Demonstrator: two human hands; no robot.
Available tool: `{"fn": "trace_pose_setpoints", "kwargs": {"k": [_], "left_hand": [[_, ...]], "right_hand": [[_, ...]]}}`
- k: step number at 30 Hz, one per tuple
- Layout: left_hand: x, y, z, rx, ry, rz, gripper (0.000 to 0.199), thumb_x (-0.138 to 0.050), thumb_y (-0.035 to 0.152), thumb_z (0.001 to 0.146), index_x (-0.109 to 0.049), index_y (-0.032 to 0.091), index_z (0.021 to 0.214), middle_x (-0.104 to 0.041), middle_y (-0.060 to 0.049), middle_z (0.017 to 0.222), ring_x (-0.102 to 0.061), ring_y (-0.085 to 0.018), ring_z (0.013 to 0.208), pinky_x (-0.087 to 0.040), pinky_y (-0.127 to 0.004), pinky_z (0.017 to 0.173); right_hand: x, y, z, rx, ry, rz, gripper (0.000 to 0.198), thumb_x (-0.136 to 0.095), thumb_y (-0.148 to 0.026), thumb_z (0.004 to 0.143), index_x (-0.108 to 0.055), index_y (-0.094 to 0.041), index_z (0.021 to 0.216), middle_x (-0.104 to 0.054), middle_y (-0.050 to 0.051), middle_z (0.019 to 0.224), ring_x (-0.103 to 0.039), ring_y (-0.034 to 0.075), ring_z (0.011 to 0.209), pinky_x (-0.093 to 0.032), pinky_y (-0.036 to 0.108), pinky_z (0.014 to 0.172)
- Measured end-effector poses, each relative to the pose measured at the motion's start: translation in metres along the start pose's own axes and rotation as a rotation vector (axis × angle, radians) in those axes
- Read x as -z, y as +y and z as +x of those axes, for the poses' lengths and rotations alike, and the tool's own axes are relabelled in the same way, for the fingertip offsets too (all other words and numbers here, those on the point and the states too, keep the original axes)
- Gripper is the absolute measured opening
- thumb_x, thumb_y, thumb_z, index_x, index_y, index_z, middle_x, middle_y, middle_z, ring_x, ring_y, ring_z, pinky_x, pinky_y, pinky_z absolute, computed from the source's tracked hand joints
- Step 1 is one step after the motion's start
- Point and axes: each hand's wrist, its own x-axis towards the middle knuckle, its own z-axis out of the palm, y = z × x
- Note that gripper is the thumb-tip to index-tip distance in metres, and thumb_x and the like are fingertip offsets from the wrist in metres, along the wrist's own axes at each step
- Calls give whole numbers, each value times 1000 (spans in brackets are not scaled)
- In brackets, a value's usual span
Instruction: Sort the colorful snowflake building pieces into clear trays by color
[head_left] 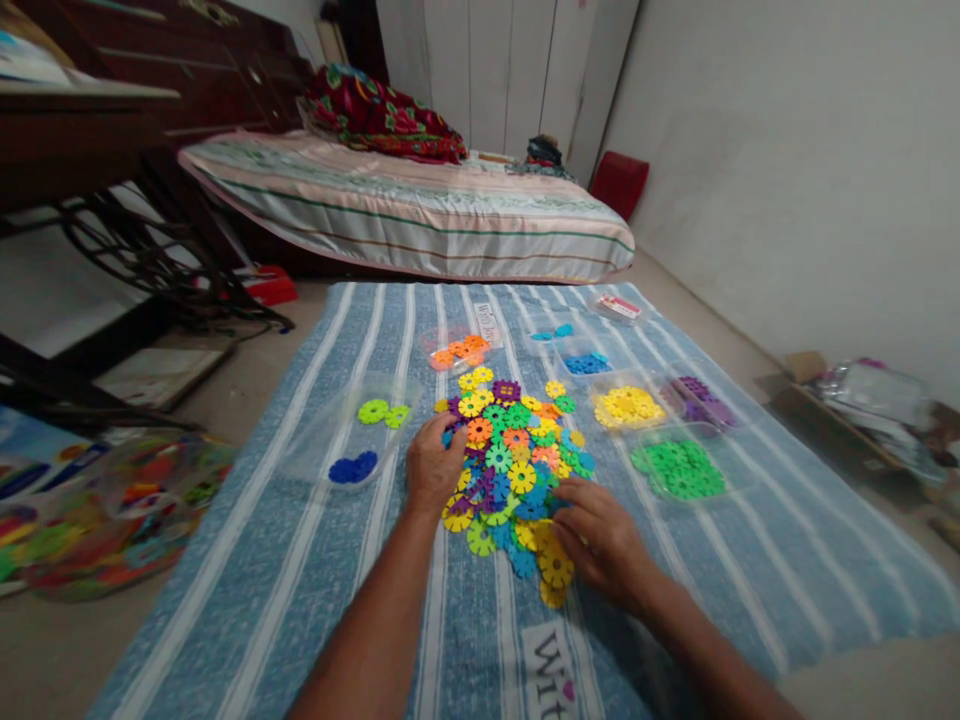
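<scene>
A loose pile of flower-shaped plastic discs [498,458], in several colours, is spread on the striped cloth. My left hand [435,470] rests at the pile's left edge; its thumb and forefinger are apart, with blue and purple discs showing between them. At the pile's near right side, my right hand [606,538] has its fingers bent and closed on a yellow flower disc [555,566]. Other yellow discs lie under and beside those fingertips. My right palm and part of the grip are hidden.
Clear tubs hold sorted discs: green [686,470], yellow [628,407], purple [701,400], blue [586,363] and orange [461,350]. Another tub at left has lime discs [382,412] and dark blue discs [352,467]. A bed [420,215] stands beyond the cloth-covered surface [247,560].
</scene>
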Motion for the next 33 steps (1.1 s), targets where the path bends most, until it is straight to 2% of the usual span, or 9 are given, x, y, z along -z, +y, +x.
{"fn": "trace_pose_setpoints", "kwargs": {"k": [4, 8, 10, 12, 17, 22, 28, 33], "left_hand": [[0, 0, 0, 1, 4, -3, 24, -53, 33, 80, -66, 21, 96, -70, -6, 110, -63, -22, 105, -46, -36, 99], [0, 0, 0, 6, -6, -2, 24, -53, 33, 80, -66, 21, 96, -69, -5, 110, -62, -21, 105, -46, -36, 99], [0, 0, -1, 5, -9, -1, 25, -52, 34, 80, -66, 21, 96, -69, -6, 110, -62, -21, 106, -45, -36, 99], [0, 1, -1, 4, -9, -2, 25, -52, 34, 80, -66, 20, 95, -69, -6, 110, -62, -21, 106, -45, -35, 99], [0, 2, -2, 2, -8, -6, 24, -51, 34, 81, -66, 21, 95, -69, -5, 109, -62, -21, 106, -45, -35, 100], [-1, 1, -2, 14, -9, 1, 24, -52, 34, 81, -66, 20, 96, -69, -6, 111, -62, -21, 107, -45, -35, 100], [0, 3, -3, 6, -20, 0, 25, -51, 32, 81, -66, 18, 96, -69, -7, 110, -62, -21, 107, -45, -33, 99], [1, 4, -4, -9, -15, 8, 24, -51, 31, 81, -66, 18, 96, -69, -8, 109, -62, -21, 106, -45, -34, 99]], "right_hand": [[25, 25, 24, -9, 86, -24, 11, -54, -19, 88, -64, -22, 87, -69, 8, 98, -64, 20, 98, -55, 37, 86], [58, 61, 53, -118, 364, -301, 10, -56, -24, 88, -66, -20, 87, -70, 10, 92, -65, 24, 93, -53, 44, 87], [66, 69, 59, -169, 440, -403, 12, -57, -26, 87, -66, -19, 92, -70, 10, 90, -65, 25, 93, -51, 48, 89], [62, 65, 55, -152, 403, -377, 13, -57, -26, 88, -66, -19, 93, -70, 10, 91, -65, 25, 92, -51, 47, 89], [22, 26, 21, -22, 130, -109, 9, -56, -22, 88, -65, -22, 90, -68, 9, 102, -63, 24, 103, -54, 42, 88], [-3, 3, -5, -11, -21, -21, 7, -58, -26, 87, -65, -22, 87, -65, 10, 112, -56, 26, 115, -51, 46, 94], [-10, 0, -10, 1, -20, -17, 7, -58, -23, 87, -64, -21, 89, -64, 10, 112, -54, 26, 117, -49, 46, 96], [-20, -9, 0, 27, 31, -13, 8, -56, -21, 88, -64, -21, 92, -64, 10, 109, -55, 26, 115, -50, 45, 94]]}}
